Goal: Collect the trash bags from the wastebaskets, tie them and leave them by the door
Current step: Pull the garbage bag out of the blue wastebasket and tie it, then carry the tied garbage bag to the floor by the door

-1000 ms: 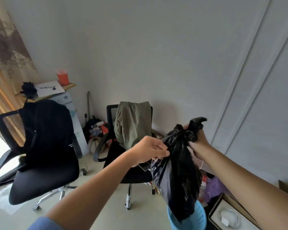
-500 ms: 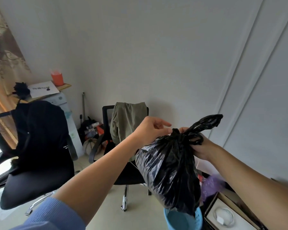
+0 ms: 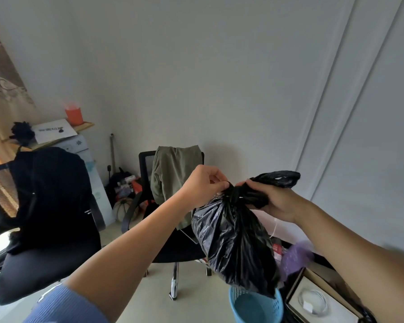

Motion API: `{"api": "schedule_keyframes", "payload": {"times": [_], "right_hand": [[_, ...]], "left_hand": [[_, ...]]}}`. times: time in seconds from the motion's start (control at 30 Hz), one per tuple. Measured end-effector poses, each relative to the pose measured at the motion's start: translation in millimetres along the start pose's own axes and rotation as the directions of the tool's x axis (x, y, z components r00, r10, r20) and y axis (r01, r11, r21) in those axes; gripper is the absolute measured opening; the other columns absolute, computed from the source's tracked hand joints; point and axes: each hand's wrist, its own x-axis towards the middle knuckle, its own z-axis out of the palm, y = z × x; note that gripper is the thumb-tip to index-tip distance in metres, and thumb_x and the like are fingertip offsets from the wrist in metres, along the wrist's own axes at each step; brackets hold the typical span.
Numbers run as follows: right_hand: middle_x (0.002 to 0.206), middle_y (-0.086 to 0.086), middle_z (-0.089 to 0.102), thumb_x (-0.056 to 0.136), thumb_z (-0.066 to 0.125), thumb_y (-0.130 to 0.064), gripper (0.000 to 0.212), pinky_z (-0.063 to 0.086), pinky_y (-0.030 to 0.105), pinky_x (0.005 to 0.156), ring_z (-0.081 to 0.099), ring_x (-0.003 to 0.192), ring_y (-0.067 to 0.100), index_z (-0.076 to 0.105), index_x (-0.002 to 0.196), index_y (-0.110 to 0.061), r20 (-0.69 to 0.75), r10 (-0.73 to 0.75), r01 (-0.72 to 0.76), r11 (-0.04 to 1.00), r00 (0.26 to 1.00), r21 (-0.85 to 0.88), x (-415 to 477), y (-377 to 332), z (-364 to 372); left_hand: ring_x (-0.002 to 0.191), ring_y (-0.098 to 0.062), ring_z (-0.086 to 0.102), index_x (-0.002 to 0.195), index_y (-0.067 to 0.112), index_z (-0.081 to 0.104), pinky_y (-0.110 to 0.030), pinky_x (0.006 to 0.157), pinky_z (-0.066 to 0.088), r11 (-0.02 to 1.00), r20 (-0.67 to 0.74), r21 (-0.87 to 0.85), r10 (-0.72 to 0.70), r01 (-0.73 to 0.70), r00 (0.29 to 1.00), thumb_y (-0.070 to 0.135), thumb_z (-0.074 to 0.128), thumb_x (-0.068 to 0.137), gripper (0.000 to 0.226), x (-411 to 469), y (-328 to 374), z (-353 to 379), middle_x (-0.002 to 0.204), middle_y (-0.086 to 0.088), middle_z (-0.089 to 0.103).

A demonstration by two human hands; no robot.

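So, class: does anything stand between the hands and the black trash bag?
Nothing visible does: the left hand and right hand both grip the black trash bag at its gathered neck, above the blue wastebasket.

We are seeing a glossy black trash bag (image 3: 233, 241), a light blue wastebasket (image 3: 254, 307) with rows of small slots, and a ribbed blue sleeve (image 3: 65, 306). We are also noting an olive green jacket (image 3: 173, 176) on a black chair (image 3: 146, 164), an orange cup (image 3: 74, 116) and a blurred purple thing (image 3: 296, 257). The curtain (image 3: 2, 85) is showing brown swirls on beige, and the wall (image 3: 196, 78) is reading as plain pale grey.
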Motion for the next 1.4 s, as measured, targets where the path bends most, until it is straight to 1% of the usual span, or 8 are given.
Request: {"api": "schedule_keyframes", "payload": {"times": [0.43, 0.63, 0.8, 0.9, 1.0, 1.1, 1.17, 1.4], "right_hand": [[0.099, 0.012, 0.075, 0.096, 0.059, -0.027, 0.022, 0.059, 0.036, 0.065, 0.073, 0.091, 0.027, 0.069, 0.096, -0.007, -0.290, -0.106, 0.072, 0.989, 0.951, -0.126, -3, 4, -12], [0.087, 0.011, 0.073, 0.099, 0.049, -0.018, 0.020, 0.055, 0.036, 0.066, 0.072, 0.082, 0.024, 0.067, 0.099, -0.010, -0.291, -0.010, 0.082, 0.968, 0.957, 0.238, -2, 6, 8], [0.059, -0.003, 0.043, 0.092, 0.057, -0.031, 0.024, 0.029, 0.025, 0.046, 0.042, 0.047, 0.013, 0.059, 0.105, -0.011, -0.396, 0.043, -0.146, 0.961, 0.917, -0.235, -7, 10, 8], [0.062, -0.004, 0.036, 0.075, 0.055, -0.075, 0.053, 0.028, 0.021, 0.045, 0.034, 0.049, 0.011, 0.058, 0.101, -0.029, -0.410, 0.121, -0.341, 0.784, 0.904, -0.519, -16, 22, 13], [0.070, -0.008, 0.046, 0.056, 0.024, -0.102, 0.069, 0.041, 0.033, 0.069, 0.044, 0.061, 0.012, 0.052, 0.083, -0.045, -0.447, 0.191, -0.475, 0.536, 0.874, -0.698, -30, 41, 14], [0.119, 0.000, 0.065, 0.052, 0.013, -0.104, 0.112, 0.043, 0.040, 0.083, 0.060, 0.099, 0.024, 0.063, 0.115, -0.025, -0.541, 0.134, -0.529, -0.118, 0.830, -0.840, -53, 76, -8], [0.119, 0.000, 0.065, 0.055, 0.017, -0.102, 0.110, 0.039, 0.035, 0.077, 0.060, 0.103, 0.025, 0.065, 0.112, -0.022, -0.560, 0.182, -0.441, -0.443, 0.808, -0.781, -76, 96, -21], [0.079, 0.000, 0.054, 0.057, 0.021, -0.101, 0.096, 0.038, 0.037, 0.076, 0.057, 0.091, 0.025, 0.062, 0.092, -0.021, -0.773, 0.241, -0.496, -0.648, 0.586, -0.578, -186, 123, -75]], "left_hand": [[0.059, -0.020, 0.055, 0.075, 0.011, 0.066, -0.035, 0.066, 0.051, 0.987, -0.094, -0.073, -0.147, 0.141, 0.985, 0.005, 0.069, 0.086, 0.012, -10, -27, -14, 0.060, -0.004, 0.061], [0.061, -0.013, 0.060, 0.083, 0.008, 0.069, -0.025, 0.064, 0.052, 0.975, 0.008, -0.107, -0.195, 0.195, 0.981, 0.010, 0.070, 0.086, 0.004, -14, -40, -5, 0.065, -0.003, 0.066], [0.068, -0.015, 0.059, 0.100, 0.006, 0.067, -0.025, 0.064, 0.050, 0.969, 0.120, -0.017, -0.244, 0.248, 0.962, 0.013, 0.068, 0.088, 0.014, -19, -62, -1, 0.079, -0.006, 0.068], [0.060, -0.012, 0.057, 0.103, 0.010, 0.066, -0.020, 0.057, 0.045, 0.951, 0.176, 0.108, -0.304, 0.288, 0.937, 0.018, 0.067, 0.089, 0.017, -23, -87, 7, 0.074, -0.004, 0.065], [0.069, -0.016, 0.063, 0.102, 0.014, 0.067, -0.022, 0.058, 0.049, 0.939, 0.298, 0.207, -0.329, 0.275, 0.896, 0.023, 0.066, 0.088, 0.016, -26, -108, 25, 0.081, -0.006, 0.069], [0.081, -0.020, 0.065, 0.099, 0.012, 0.070, -0.034, 0.081, 0.056, 0.937, 0.418, 0.291, -0.307, 0.194, 0.855, 0.022, 0.067, 0.087, 0.016, -27, -121, 54, 0.091, -0.006, 0.070], [0.087, -0.019, 0.066, 0.095, 0.013, 0.073, -0.034, 0.086, 0.054, 0.931, 0.497, 0.350, -0.277, 0.103, 0.822, 0.020, 0.066, 0.085, 0.015, -27, -124, 75, 0.098, -0.005, 0.072], [0.082, -0.005, 0.064, 0.096, 0.021, 0.071, -0.019, 0.072, 0.050, 0.931, 0.719, 0.335, -0.152, -0.146, 0.678, 0.026, 0.067, 0.087, 0.010, -31, -79, 155, 0.104, 0.003, 0.071]]}}
